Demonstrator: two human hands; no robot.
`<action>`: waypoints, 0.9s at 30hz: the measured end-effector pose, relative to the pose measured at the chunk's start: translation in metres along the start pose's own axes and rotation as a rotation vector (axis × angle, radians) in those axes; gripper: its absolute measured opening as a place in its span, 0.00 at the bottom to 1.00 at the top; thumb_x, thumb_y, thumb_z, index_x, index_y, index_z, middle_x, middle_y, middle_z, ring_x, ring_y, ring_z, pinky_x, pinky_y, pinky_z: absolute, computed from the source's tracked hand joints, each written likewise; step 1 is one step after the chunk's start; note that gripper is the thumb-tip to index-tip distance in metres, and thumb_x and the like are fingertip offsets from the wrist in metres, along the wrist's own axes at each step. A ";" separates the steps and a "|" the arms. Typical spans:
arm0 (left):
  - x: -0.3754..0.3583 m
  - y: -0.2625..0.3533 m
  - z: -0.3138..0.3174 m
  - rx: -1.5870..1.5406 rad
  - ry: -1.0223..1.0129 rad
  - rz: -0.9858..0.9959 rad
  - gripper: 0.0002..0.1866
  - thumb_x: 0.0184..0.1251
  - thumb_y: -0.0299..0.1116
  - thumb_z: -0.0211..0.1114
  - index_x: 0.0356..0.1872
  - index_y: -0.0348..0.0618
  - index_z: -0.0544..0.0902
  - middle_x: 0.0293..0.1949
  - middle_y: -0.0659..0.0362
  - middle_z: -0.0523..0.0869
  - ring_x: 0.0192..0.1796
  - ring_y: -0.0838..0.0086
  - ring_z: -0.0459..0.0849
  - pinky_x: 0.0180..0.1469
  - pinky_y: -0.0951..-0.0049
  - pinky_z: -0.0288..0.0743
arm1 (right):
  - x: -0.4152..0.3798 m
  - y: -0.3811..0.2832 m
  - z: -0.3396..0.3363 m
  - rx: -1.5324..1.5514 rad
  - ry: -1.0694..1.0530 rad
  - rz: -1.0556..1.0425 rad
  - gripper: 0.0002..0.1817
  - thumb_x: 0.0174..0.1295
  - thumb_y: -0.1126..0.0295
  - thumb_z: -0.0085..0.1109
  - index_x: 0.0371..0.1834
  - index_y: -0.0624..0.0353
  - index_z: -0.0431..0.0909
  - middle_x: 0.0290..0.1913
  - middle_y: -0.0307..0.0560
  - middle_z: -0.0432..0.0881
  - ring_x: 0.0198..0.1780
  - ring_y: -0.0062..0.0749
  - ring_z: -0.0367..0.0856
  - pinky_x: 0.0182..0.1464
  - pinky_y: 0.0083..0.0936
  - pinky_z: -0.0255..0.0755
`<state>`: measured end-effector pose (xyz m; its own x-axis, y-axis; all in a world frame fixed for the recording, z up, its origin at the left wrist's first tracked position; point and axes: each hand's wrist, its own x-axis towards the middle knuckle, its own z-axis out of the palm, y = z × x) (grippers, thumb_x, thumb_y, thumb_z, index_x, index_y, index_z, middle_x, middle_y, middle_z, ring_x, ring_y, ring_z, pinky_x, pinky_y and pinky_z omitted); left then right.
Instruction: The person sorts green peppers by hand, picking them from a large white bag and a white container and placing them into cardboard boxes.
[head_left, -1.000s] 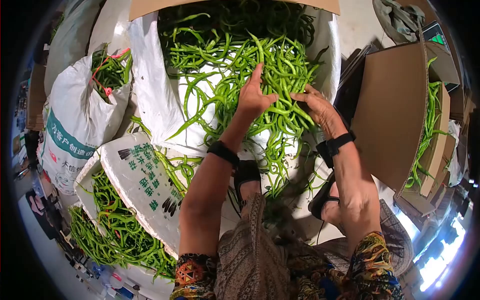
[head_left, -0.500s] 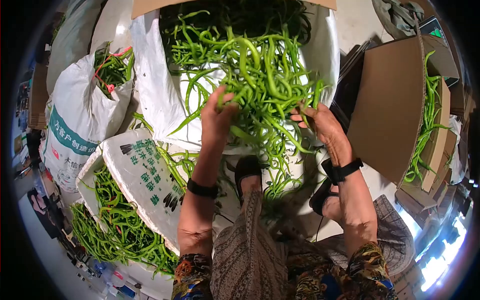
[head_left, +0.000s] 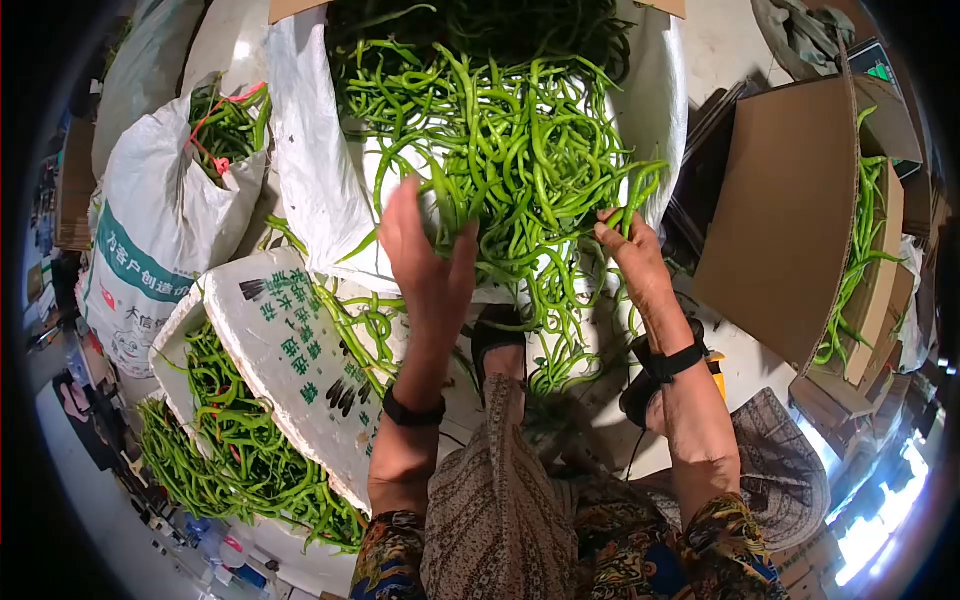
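Observation:
A large heap of long green peppers [head_left: 530, 160] spreads over an open white sack [head_left: 310, 150] and spills off its near edge. My left hand [head_left: 430, 250] is over the heap's left side, thumb and fingers apart, with nothing gripped between them. At the heap's right edge, my right hand [head_left: 632, 245] holds a few green peppers [head_left: 640, 192] between thumb and fingers; they point up and to the right.
At the left stand a white sack of peppers [head_left: 150, 230] and a printed foam lid [head_left: 300, 350] beside more peppers [head_left: 240, 440]. To the right is a cardboard box [head_left: 775, 220] with peppers. My shoe [head_left: 497, 335] is below the heap.
My left hand has opened and shifted slightly down and left. My right hand has closed on peppers at the heap's right edge. The peppers in the middle lie more spread out.

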<state>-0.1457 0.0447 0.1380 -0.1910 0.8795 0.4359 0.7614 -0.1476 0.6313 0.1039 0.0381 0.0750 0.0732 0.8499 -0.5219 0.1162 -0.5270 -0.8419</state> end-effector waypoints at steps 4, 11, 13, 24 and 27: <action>0.016 -0.018 0.016 -0.291 -0.259 0.005 0.29 0.58 0.30 0.69 0.61 0.33 0.71 0.53 0.43 0.79 0.55 0.53 0.78 0.59 0.61 0.70 | 0.008 -0.010 0.010 0.215 0.110 0.100 0.16 0.60 0.68 0.66 0.45 0.63 0.72 0.36 0.40 0.78 0.37 0.25 0.74 0.42 0.22 0.67; 0.026 -0.059 0.120 -0.091 -0.270 -0.160 0.34 0.57 0.39 0.71 0.61 0.29 0.70 0.50 0.44 0.81 0.48 0.59 0.82 0.52 0.66 0.75 | 0.056 0.001 0.020 0.345 0.141 0.365 0.20 0.51 0.72 0.73 0.41 0.62 0.71 0.35 0.43 0.79 0.31 0.26 0.74 0.30 0.24 0.66; 0.044 -0.032 0.111 -0.269 -0.411 -0.352 0.33 0.59 0.38 0.71 0.61 0.28 0.70 0.50 0.46 0.81 0.44 0.64 0.84 0.49 0.67 0.76 | 0.063 -0.002 0.027 0.377 0.148 0.307 0.19 0.50 0.75 0.71 0.42 0.62 0.71 0.34 0.44 0.81 0.32 0.25 0.75 0.32 0.24 0.68; 0.043 0.024 0.050 -0.945 -0.704 -0.495 0.18 0.65 0.34 0.61 0.53 0.35 0.78 0.38 0.61 0.83 0.38 0.82 0.78 0.43 0.83 0.70 | -0.010 -0.045 -0.005 0.578 -0.091 0.064 0.24 0.54 0.82 0.57 0.58 0.64 0.71 0.49 0.44 0.81 0.49 0.28 0.79 0.55 0.26 0.71; 0.037 0.016 0.043 -0.728 -0.574 -0.601 0.16 0.68 0.36 0.59 0.51 0.37 0.80 0.37 0.59 0.84 0.37 0.82 0.78 0.41 0.84 0.69 | -0.012 -0.043 -0.025 0.588 -0.154 0.142 0.24 0.56 0.80 0.58 0.59 0.64 0.71 0.50 0.45 0.81 0.50 0.28 0.80 0.55 0.27 0.73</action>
<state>-0.1141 0.0944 0.1366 0.0518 0.9487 -0.3119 0.0585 0.3089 0.9493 0.1227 0.0508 0.1213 -0.1012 0.7850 -0.6111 -0.4518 -0.5835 -0.6748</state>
